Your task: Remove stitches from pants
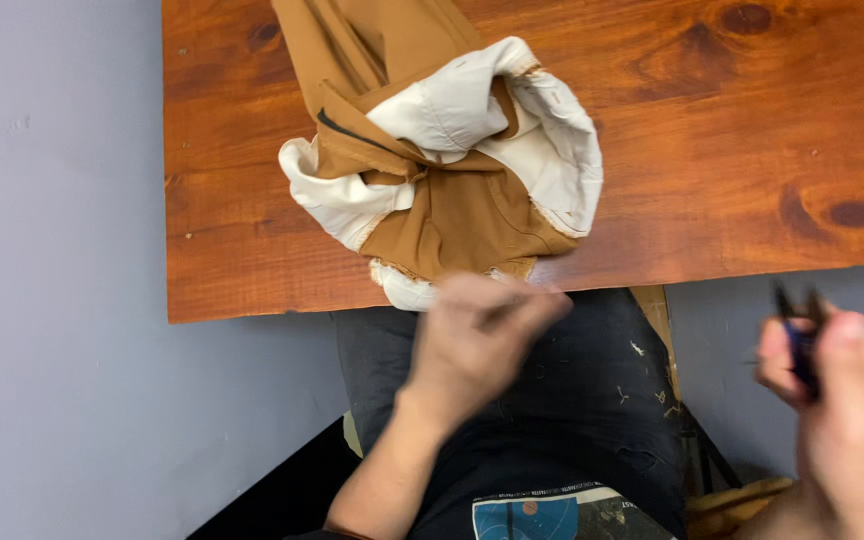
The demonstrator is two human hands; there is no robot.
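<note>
Two hands show at the bottom of the head view, and only one is close to the cloth. The left hand (477,335) hovers over the near edge of the reddish-brown knotty wooden table (732,150), just at the bottom hem of the tan canvas trousers with cream-white pocket lining turned outward (447,160). Its fingers are drawn together as if pinching something fine, but motion blur hides what, if anything, sits between them, and whether they touch the fabric cannot be told.

The trousers lie directly ahead of that hand, bunched at the near end with the waistband open and the pale pocket bags spilling to both sides. Their long axis runs away from the person, tilting slightly to the left, and the legs pass out of the top of the frame.

The right hand (832,400) is well apart, off the table to the lower right, above the grey floor. It is closed around a small dark blue-handled tool with thin dark prongs (800,335); blur keeps its exact kind unclear.

Dark paint-flecked trousers cover the person's lap (592,400) beneath the table edge.
</note>
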